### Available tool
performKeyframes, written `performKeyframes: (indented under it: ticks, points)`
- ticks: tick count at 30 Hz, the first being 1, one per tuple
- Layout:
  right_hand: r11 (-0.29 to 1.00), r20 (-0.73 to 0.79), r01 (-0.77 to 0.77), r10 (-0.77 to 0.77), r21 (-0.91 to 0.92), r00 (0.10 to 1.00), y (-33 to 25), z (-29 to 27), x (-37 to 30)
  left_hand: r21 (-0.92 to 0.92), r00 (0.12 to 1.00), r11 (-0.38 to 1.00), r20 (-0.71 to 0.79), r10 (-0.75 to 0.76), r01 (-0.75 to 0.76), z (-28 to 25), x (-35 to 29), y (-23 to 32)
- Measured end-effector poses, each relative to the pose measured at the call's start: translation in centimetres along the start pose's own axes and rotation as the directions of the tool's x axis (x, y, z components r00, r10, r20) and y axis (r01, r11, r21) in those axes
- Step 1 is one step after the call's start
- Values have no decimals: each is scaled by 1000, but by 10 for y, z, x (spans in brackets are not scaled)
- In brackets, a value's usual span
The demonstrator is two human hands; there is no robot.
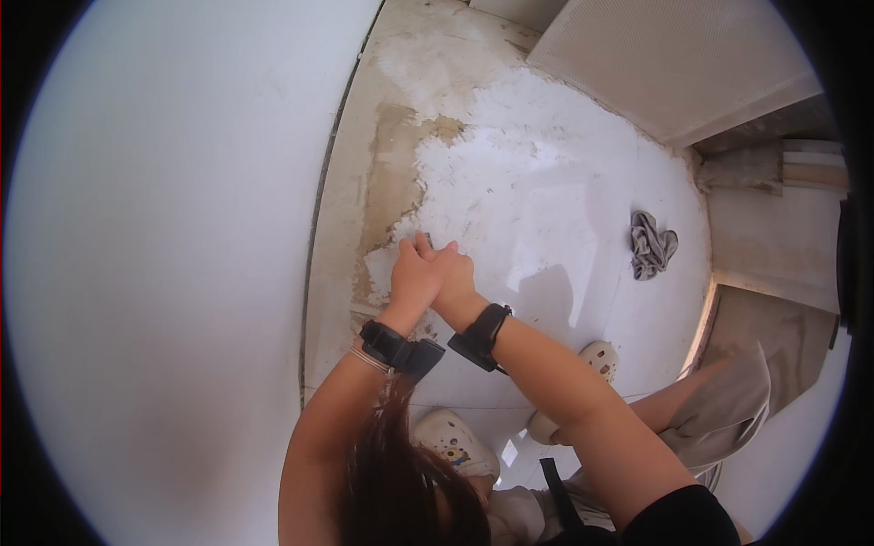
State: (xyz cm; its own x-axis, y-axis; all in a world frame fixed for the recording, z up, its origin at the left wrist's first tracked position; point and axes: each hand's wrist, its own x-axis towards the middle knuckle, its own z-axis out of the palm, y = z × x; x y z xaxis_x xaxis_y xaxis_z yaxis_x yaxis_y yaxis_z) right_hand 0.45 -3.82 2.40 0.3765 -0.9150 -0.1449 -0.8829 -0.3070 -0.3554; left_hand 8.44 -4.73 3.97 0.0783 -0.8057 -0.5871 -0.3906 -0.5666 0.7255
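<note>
The floor (564, 209) is a glossy white sheet, bright with reflected light, and it carries everything here. Along its left edge runs a band of bare, tan and stained patch (387, 173) where the white coat is gone or scraped, ragged at the border. A plain white wall (164, 255) rises beyond that edge and fills the left of the view. At the floor's far right corner a white perforated panel (674, 64) leans or lies, with pale boards and grey rubble behind it. A crumpled grey cloth (651, 244) lies near the floor's right edge, well apart from the hands. No packages, labels or signs can be made out.

The person crouches, both arms stretched to the ragged border of the stained band. The left hand (414, 273) and right hand (452, 273) touch each other there, fingers (421, 244) pressed together and bent down onto the floor; whether they pinch anything I cannot tell, as the spot is hidden under them. Each wrist bears a black strap band (478, 335). Cream perforated clogs (455, 441) stand on the floor's near edge, below the forearms, beside beige trousers (728, 400).
</note>
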Motion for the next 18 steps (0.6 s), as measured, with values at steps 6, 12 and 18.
performKeyframes:
  ticks: [6,12,18]
  points:
    - [1000,42,20,-19,-24,999,12,-9,-4,37,997,999,75,4,-7,3,3,12]
    - [998,-11,-58,59,39,998,9,7,25,-77,995,996,-99,33,-40,-6,22,7]
    - [936,9,-97,100,340,995,40,64,-26,-106,1000,994,-14,21,-22,14,-22,-2]
